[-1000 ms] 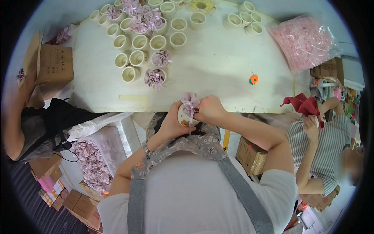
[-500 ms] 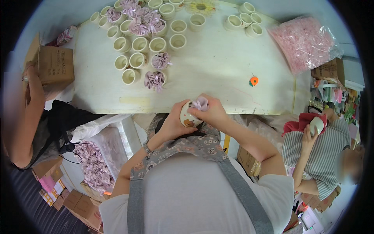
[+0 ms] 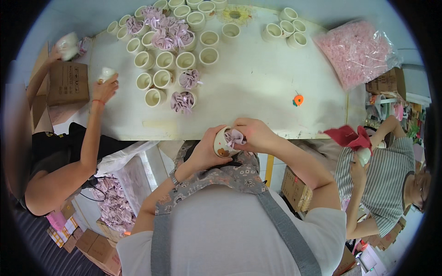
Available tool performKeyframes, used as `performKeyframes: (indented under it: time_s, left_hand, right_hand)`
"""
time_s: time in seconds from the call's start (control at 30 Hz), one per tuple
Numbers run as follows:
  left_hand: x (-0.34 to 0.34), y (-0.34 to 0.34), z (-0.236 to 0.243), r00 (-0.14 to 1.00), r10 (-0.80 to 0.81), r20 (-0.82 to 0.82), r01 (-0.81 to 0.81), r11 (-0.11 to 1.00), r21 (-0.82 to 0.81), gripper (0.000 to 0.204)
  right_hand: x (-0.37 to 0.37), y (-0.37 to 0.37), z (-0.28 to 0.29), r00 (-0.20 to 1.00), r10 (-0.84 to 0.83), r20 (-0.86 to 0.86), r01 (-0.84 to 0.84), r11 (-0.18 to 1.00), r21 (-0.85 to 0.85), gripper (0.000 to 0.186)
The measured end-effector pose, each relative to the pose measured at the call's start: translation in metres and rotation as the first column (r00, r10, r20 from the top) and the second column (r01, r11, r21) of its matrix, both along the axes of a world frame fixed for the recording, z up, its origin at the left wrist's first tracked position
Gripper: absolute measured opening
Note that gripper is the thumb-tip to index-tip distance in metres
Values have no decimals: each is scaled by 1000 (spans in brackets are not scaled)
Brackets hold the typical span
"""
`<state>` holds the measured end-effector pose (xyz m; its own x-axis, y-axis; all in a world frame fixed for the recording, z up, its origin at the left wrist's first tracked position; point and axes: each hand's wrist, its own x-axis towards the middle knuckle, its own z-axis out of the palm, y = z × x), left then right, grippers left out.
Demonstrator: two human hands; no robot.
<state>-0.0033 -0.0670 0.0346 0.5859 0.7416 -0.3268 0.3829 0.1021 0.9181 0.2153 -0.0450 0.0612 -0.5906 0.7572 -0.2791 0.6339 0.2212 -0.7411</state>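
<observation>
My left hand (image 3: 206,149) is closed round a small cream cup (image 3: 221,150) with a brown bear picture on its side. The cup is tilted just off the table's near edge, in front of my apron. A gathered lilac cloth pouch (image 3: 235,137) fills its mouth. The fingers of my right hand (image 3: 256,132) are closed at the cup's rim, against the lilac cloth; their tips are partly hidden. On the table beyond stand several cream cups (image 3: 185,60), some with lilac cloth pouches (image 3: 183,101) in them.
More cups (image 3: 273,31) stand at the far right, near a bag of pink shreds (image 3: 357,55). An orange trinket (image 3: 299,100) lies on the table (image 3: 258,87). At left, a co-worker's hand (image 3: 105,89) holds a cup by a carton (image 3: 69,83). Another person at right handles red cloth (image 3: 352,138).
The lilac pouch now sits lower in the cup, and both my hands have shifted slightly. The left co-worker has brought cups into view. At right, the red cloth has been lifted.
</observation>
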Motion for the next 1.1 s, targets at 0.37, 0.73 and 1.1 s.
performKeyframes:
  time_s: [0.37,0.73,1.1]
  left_hand:
    - [8,10,-6,995,-40,-91,52,990,134,95]
    - [56,76,-119,993,112,38,-118,955,274,86]
    - [-44,40,-178,501,863,-69,-860,505,72,89]
  right_hand:
    - [-26,33,-13,930,-80,359,181,949,-257,30]
    - [6,51,-96,899,-435,-47,428,897,-108,92]
    - [4,160,-194,707,-655,-268,704,691,166,90]
